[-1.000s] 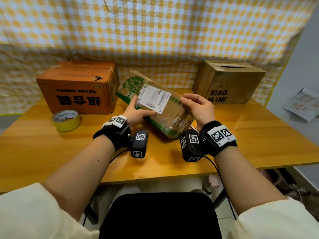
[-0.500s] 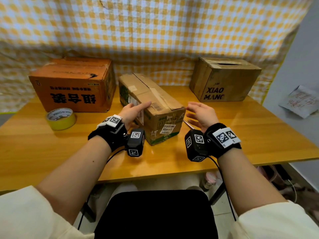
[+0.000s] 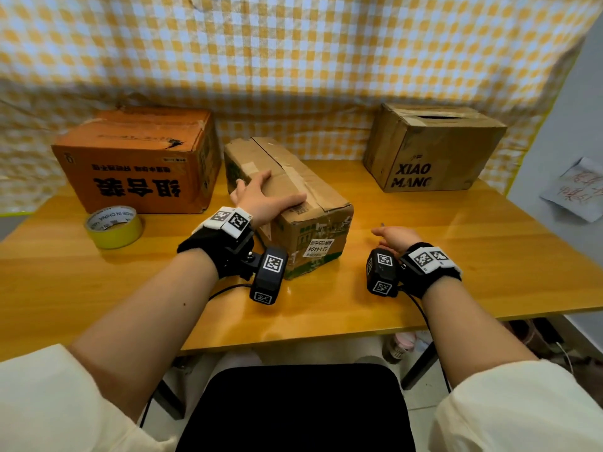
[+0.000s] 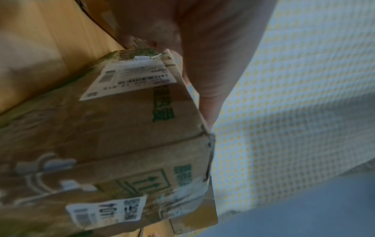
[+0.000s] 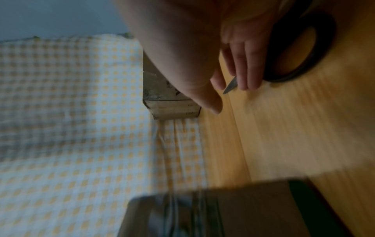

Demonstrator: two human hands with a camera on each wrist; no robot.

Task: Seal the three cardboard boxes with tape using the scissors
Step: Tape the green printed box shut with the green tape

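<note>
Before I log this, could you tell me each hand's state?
Left hand: open, flat on the middle box.
Right hand: open, over the scissors, holding nothing.

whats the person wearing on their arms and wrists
Cream sleeves are pushed up past the elbows. Each wrist carries a black wrist strap topped with white blocks printed with square black-and-white markers. A black camera box with similar markers hangs under each wrist, and a thin black cable trails from it.

Bare tabletop (image 3: 456,243) between boxes (image 3: 434,148)
</note>
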